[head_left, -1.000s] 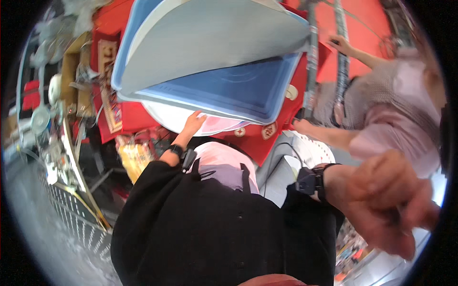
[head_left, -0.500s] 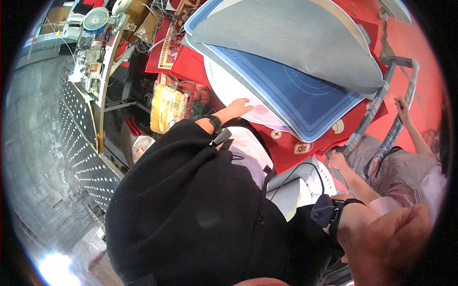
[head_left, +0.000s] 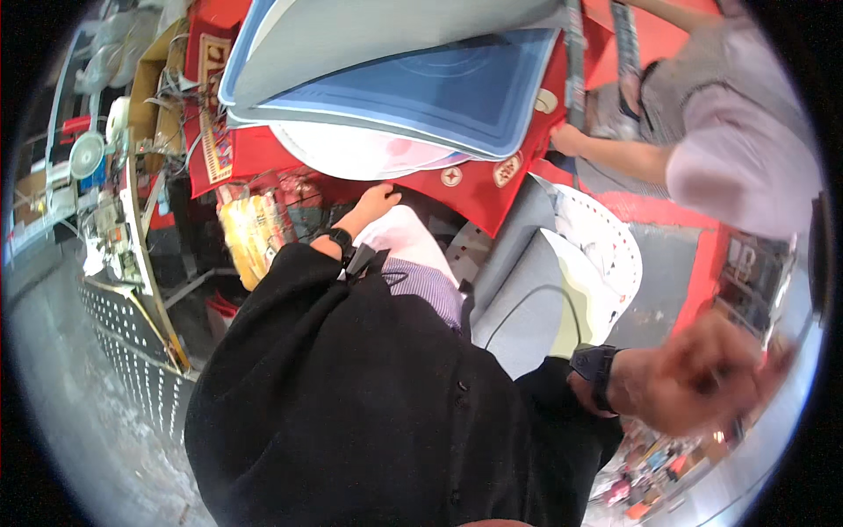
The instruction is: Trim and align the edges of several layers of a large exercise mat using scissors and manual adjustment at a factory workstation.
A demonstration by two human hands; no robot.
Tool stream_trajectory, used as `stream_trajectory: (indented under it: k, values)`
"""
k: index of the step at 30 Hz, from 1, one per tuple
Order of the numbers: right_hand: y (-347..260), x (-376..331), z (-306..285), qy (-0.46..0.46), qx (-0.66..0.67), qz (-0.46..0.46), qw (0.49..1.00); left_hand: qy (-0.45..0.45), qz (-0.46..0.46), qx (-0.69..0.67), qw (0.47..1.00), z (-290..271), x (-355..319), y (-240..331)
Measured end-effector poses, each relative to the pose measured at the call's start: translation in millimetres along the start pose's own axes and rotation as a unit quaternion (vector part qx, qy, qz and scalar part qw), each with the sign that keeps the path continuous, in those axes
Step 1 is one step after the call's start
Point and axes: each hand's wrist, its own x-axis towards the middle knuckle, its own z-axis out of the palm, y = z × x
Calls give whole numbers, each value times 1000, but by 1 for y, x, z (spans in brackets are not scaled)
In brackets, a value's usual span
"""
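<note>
1. Watch the left hand [head_left: 373, 204] just below the white round mat [head_left: 342, 156]: fingers slightly bent, cannot tell whether closed on anything.
2. Note the right hand [head_left: 694, 373] raised well apart from the mats, blurred; cannot tell whether wide, curled or holding something.
3. Find the blue mat [head_left: 439, 98] over the white one, with a grey sheet [head_left: 369, 44] bent across it and red cloth [head_left: 479, 195] beneath.
4. For clean handling, best to pinch close to an edge, support both ends and avoid creasing.
5. Mind the co-worker's hand [head_left: 571, 140] near the blue mat's right edge.
</note>
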Motion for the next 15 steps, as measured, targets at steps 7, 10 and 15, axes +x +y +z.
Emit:
stream_trajectory:
  k: [7,10,15]
  values:
    - [30,-141,-148,-203,-307,360,857,-25,232,36,972,54,-21,34]
    - [65,-193,-152,-229,-261,451,822,-24,42,4,999,66,-5,-2]
    - [78,-223,-129,-225,-249,433,836,69,-43,-81,993,25,54,7]
